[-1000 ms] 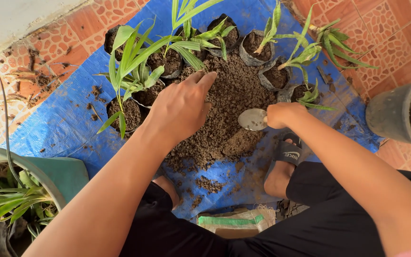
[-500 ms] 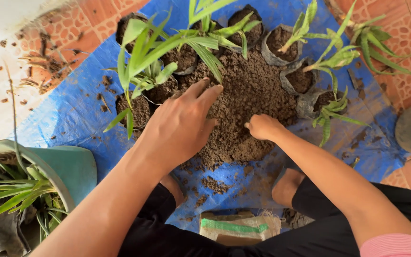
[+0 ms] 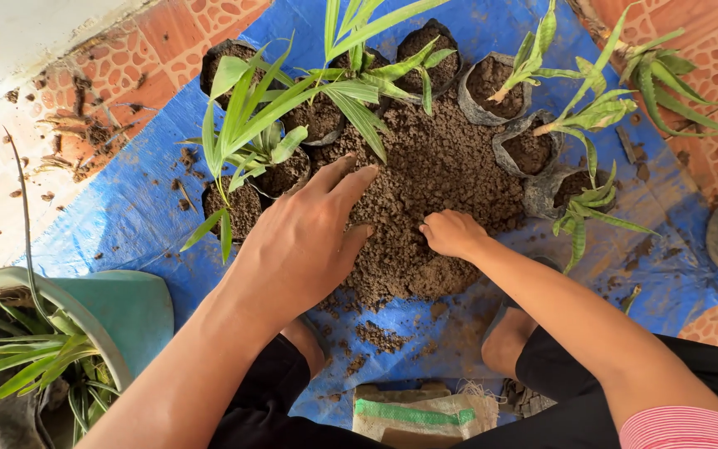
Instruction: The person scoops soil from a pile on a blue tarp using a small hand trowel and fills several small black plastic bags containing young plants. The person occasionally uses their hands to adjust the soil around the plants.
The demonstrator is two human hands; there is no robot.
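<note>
At frame centre, the left hand (image 3: 305,237) lies flat, fingers spread, on the soil heap (image 3: 434,179) atop a blue tarp (image 3: 130,212). The right hand (image 3: 450,233), curled closed, digs into the heap's lower edge. Black seedling bags (image 3: 496,87) ring the top.

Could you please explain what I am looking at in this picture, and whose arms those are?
This is one view from a camera worn on a person's head, looking down at their own two bare hands. The left hand lies flat and open on a pile of dark brown crumbly soil. The right hand is curled with its fingers dug into the same pile; whether it holds anything cannot be seen. The soil sits on a blue plastic tarp spread over orange patterned paving tiles. Around the pile stand small black soil-filled nursery bags with green long-leaved seedlings. A pale green round plastic pot stands at lower left.
</note>
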